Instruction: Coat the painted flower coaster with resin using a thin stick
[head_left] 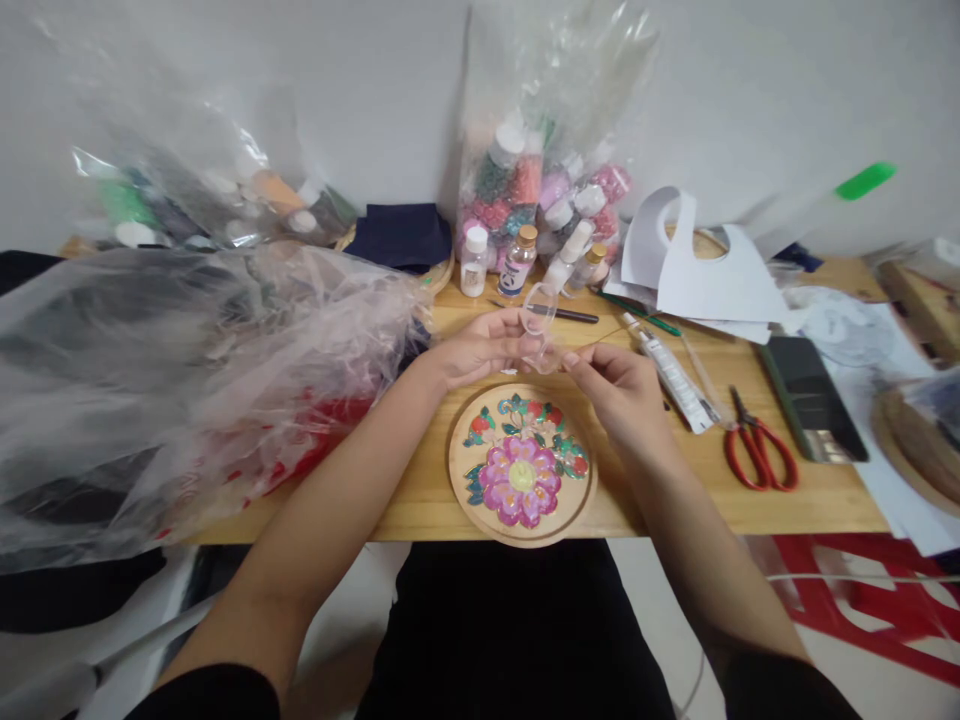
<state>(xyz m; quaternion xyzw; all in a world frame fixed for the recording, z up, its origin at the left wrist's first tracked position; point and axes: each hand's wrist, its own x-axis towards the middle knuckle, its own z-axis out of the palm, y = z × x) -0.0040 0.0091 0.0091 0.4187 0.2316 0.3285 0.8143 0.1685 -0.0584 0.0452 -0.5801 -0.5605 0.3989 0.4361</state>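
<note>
My left hand is closed on a clear, ring-shaped plastic piece, holding it upright above the table's middle. Beside it, the thumb and forefinger of my right hand pinch together at the lower edge of the clear piece. A thin golden strand runs out past that hand; exactly what the pinch holds is too small to make out. Just below both hands lies a round wooden plate at the table's front edge. On it is a raised flower design with a pink bloom, leaves and red fruits.
Behind stand small bottles and a dark pen-like tool. To the right lie a white tube, red-handled pliers and a phone. Crumpled plastic bags cover the left; white paper sits at the back.
</note>
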